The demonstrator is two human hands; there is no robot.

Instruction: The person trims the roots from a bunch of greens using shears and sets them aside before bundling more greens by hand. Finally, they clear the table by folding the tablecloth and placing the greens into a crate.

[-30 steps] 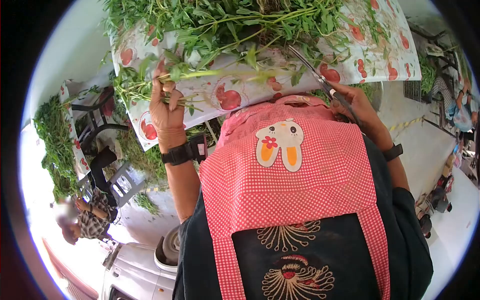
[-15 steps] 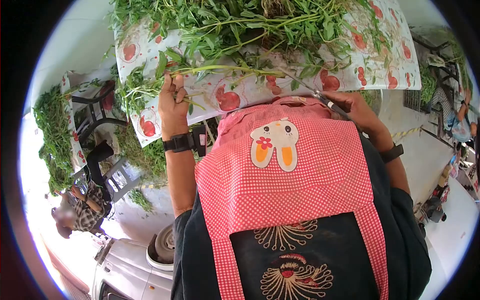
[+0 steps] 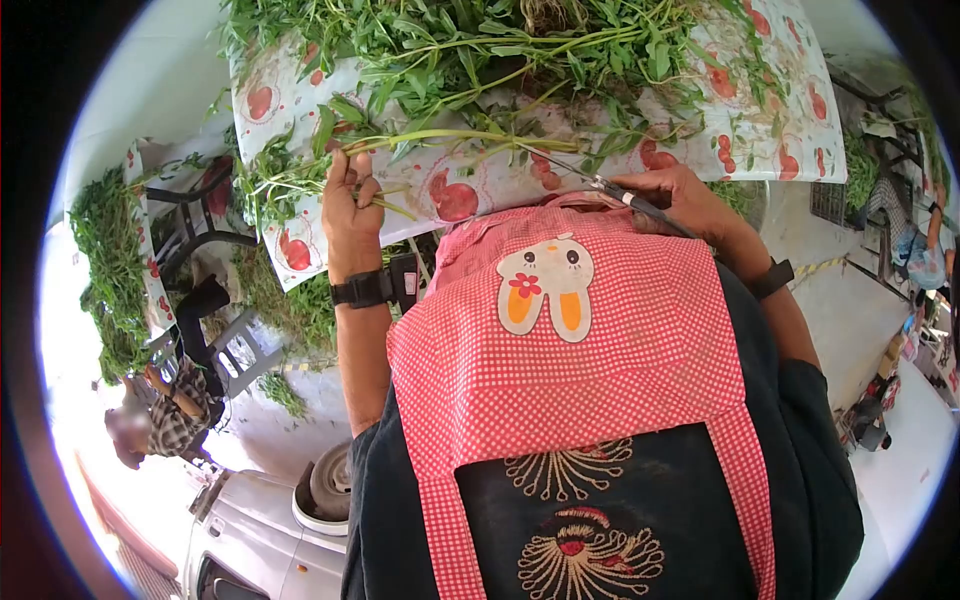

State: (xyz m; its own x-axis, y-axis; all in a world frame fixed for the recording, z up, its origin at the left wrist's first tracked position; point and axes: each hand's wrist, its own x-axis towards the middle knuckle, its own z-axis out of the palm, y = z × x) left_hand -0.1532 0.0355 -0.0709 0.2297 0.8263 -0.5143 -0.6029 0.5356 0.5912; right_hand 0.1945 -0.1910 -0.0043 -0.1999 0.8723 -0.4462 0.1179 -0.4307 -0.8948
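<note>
My left hand (image 3: 354,200) is closed on green plant stems (image 3: 440,134) at the near left of the table; their leaves hang past the left side of the hand. A long stem reaches right from it, over the patterned tablecloth (image 3: 500,186). In my right hand (image 3: 672,202) is a pair of scissors (image 3: 612,190) with dark handles. The thin blades point up and left, their tip near the right part of the long stem. Whether they touch it I cannot tell. Beyond both hands lies a heap of leafy plants (image 3: 480,50).
A person in a checked shirt (image 3: 180,412) is at the left, near another table with greens (image 3: 108,270) and a dark chair (image 3: 205,235). A silver vehicle (image 3: 255,530) stands at the lower left. Another person's arm (image 3: 935,228) shows at the far right, near a crate (image 3: 830,202).
My right hand and the scissors have moved left, with the blades further along the stem. My left hand has shifted only slightly.
</note>
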